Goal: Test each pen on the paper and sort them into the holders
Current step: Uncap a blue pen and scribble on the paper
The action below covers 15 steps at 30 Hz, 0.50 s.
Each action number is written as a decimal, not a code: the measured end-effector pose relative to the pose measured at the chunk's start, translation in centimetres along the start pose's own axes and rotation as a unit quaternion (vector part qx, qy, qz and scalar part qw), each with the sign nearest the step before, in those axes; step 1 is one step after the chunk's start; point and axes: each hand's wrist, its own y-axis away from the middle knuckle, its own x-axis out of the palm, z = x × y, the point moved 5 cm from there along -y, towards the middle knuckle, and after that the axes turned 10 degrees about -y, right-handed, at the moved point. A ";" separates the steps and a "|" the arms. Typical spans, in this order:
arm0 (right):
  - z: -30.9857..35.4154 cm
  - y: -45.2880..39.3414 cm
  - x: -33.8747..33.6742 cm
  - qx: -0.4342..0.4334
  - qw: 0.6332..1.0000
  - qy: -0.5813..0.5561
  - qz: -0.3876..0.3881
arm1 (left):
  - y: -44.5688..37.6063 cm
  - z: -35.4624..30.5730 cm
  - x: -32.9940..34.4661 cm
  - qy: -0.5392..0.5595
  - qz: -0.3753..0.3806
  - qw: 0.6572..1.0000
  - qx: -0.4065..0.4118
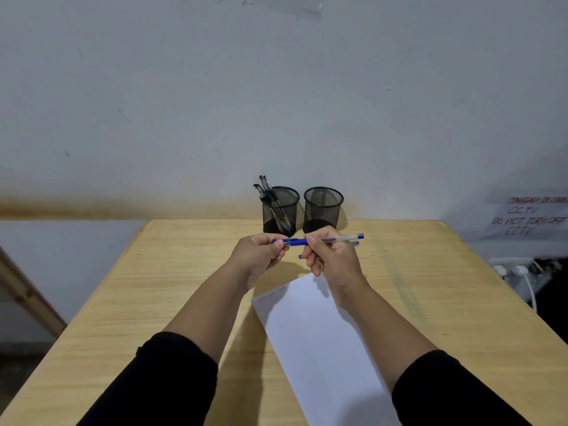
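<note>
Held level above the wooden table [184, 272], just in front of two black mesh holders: a blue pen [325, 240], long axis running left to right across the body. Left hand [261, 256] curled round the capped blue end, fingertips pinching it; right hand [330, 261] gripping the clear barrel near its middle, with what may be a second blue pen [355, 243] tucked beneath, hard to tell at this distance. Cap end toward the left fingers, so any pull apart runs along that same sideways line. White paper [319, 339] lying flat and skewed below the right forearm, nearer the right hand than the left, faint scribbles at its upper corner. Left holder [280, 210] already carrying a few dark pens leaning left; right holder [322, 209] showing none through its wire weave. Barrel smooth and see-through, holders round and perforated, tabletop pale grained ply. Likely step: uncapping before a test stroke.
</note>
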 end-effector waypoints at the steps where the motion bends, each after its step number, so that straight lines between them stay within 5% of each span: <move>1: 0.5 -0.1 -0.7 -0.001 0.999 -0.024 -0.022 | -0.2 0.2 -1.1 0.014 -0.025 1.000 -0.006; 5: 4.1 -0.8 -6.3 -0.023 0.983 -0.117 -0.140 | -0.8 2.9 -9.2 0.008 -0.206 0.978 -0.023; 9: 1.8 -0.4 -3.9 0.027 0.992 -0.070 -0.100 | -0.7 2.7 -6.1 -0.094 -0.116 0.989 0.015; 15: 0.1 0.3 -3.1 0.069 0.994 -0.008 -0.084 | 0.8 4.4 -3.3 -0.282 -0.148 0.947 0.036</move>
